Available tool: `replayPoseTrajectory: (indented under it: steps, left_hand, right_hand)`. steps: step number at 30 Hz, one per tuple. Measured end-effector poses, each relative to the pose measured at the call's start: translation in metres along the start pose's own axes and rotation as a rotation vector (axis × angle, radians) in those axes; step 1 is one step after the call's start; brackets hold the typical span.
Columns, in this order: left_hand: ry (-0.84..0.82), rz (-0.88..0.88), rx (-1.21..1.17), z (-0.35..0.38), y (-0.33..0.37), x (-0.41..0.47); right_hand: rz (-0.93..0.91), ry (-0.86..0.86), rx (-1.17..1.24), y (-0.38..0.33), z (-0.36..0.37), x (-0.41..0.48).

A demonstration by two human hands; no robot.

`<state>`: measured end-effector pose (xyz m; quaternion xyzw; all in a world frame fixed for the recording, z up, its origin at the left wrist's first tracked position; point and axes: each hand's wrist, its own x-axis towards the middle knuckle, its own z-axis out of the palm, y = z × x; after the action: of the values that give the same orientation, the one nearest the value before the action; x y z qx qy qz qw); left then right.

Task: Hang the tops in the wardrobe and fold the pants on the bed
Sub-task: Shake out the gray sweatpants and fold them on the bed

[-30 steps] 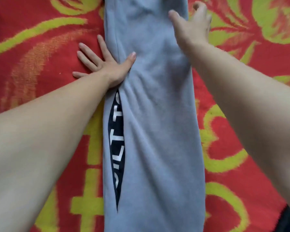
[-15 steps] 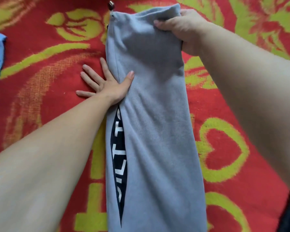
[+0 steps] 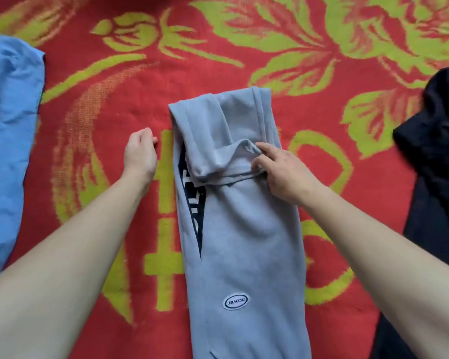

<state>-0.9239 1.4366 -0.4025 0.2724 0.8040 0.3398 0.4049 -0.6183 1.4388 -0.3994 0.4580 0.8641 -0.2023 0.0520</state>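
Red floral blanket (image 3: 88,161) under everything. Grey pants (image 3: 244,242) lie lengthwise mid-blanket, far end doubled back toward the person, dark lettered panel showing along their left edge. Blue garment (image 3: 8,125) well left of the pants, black garment (image 3: 441,156) well right of them. Right hand (image 3: 283,174) on the pants, fingertips pinching the doubled-back end. Left hand (image 3: 140,154) just left of the pants, fingers loosely curled, holding nothing. Oval logo patch (image 3: 235,301) on the pants' near part.
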Motion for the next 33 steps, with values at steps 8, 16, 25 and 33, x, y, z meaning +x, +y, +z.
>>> replayPoseTrajectory:
  steps: [8, 16, 25, 33]
  left_hand:
    - [0.113, 0.769, 0.527, 0.010, -0.001, -0.043]
    - [-0.261, 0.888, 1.248, 0.034, -0.022, -0.065]
    - [0.053, 1.085, 0.897, 0.014, 0.027, -0.103]
    - [-0.355, 0.823, 1.251, 0.007, -0.077, -0.185]
  right_hand:
    - [-0.006, 0.417, 0.016, -0.014, 0.013, -0.006]
    - [0.088, 0.145, -0.122, -0.011, 0.013, -0.006]
    - [-0.001, 0.656, -0.194, -0.032, -0.050, -0.033]
    - [-0.021, -0.084, -0.140, -0.058, 0.029, -0.127]
